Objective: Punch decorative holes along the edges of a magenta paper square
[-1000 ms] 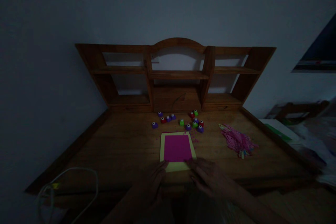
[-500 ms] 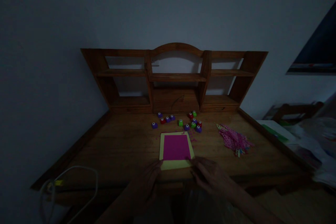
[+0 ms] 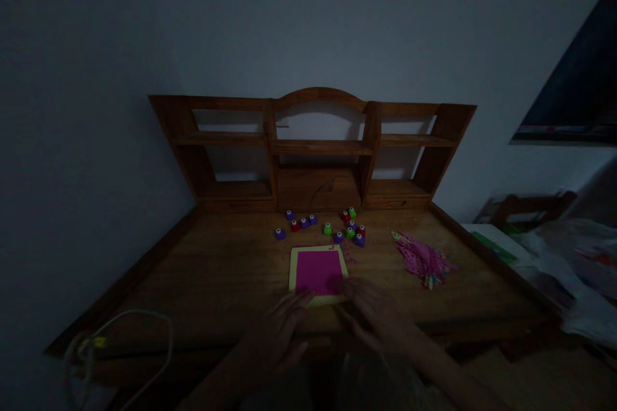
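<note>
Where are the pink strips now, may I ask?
In the head view's right half, the pink strips lie on the desk, right of the pink sheet.

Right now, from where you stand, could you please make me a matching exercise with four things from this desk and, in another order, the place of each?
Things:
1. Pink sheet
2. White cord
3. Heap of mostly pink strips
4. Wooden shelf unit

Places:
A. At the back of the desk, in front of the wall
B. On the desk, to the right of the yellow sheet
C. On the yellow sheet, with the left hand and right hand at its near side
D. Looped at the desk's near left corner

Pairs: 1-C, 2-D, 3-B, 4-A
</note>
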Demonstrator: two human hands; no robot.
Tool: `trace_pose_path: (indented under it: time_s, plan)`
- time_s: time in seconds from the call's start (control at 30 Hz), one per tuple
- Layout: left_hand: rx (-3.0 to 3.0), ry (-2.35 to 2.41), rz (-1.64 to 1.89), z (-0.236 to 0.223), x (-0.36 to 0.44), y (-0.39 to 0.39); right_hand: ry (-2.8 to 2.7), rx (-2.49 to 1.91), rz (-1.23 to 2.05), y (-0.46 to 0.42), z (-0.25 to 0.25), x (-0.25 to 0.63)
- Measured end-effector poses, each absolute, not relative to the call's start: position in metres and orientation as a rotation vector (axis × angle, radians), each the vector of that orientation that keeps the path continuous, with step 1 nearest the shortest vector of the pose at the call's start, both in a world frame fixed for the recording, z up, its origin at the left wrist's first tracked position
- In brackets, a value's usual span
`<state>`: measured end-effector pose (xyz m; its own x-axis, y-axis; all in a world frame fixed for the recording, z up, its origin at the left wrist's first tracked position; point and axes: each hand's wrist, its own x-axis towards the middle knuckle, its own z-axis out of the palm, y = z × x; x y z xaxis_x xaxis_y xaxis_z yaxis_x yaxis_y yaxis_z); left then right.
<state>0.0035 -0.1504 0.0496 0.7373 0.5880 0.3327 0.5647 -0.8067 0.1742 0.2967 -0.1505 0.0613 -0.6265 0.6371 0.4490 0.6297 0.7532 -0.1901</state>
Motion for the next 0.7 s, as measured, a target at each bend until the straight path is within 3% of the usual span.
trace_pose_path:
  time_s: [0.27, 0.7]
  plan:
    - [2.844, 0.849, 0.551, 0.035, 0.016, -0.139, -2.532, -0.874, -0.005, -0.149, 0.024, 0.274]
    - [2.873, 0.913, 0.458, 0.041, -0.006, -0.138, -2.439, -0.973, -0.02, -0.152, 0.028, 0.292]
